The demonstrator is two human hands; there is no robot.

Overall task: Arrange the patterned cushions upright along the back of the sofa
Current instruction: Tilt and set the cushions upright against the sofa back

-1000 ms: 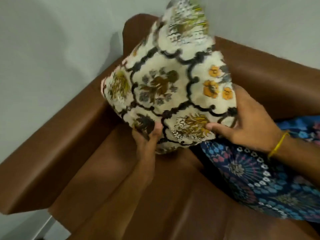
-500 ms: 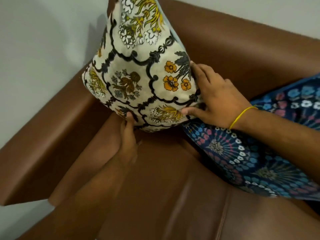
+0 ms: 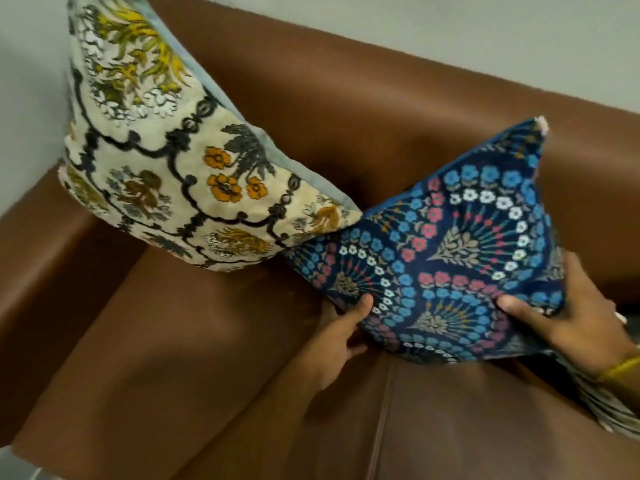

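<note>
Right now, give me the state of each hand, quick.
Left hand: closed on the blue floral cushion, at its lower left edge.
Right hand: closed on the same cushion's lower right corner.

Grey wall [image 3: 450,26]; possibly striped fabric [image 3: 609,407].

Two bare forearms reach forward. The left hand [image 3: 341,336] curls closed, thumb raised. The right hand [image 3: 568,320], a yellow band [image 3: 620,367] on its wrist, also grips, thumb extended.
</note>
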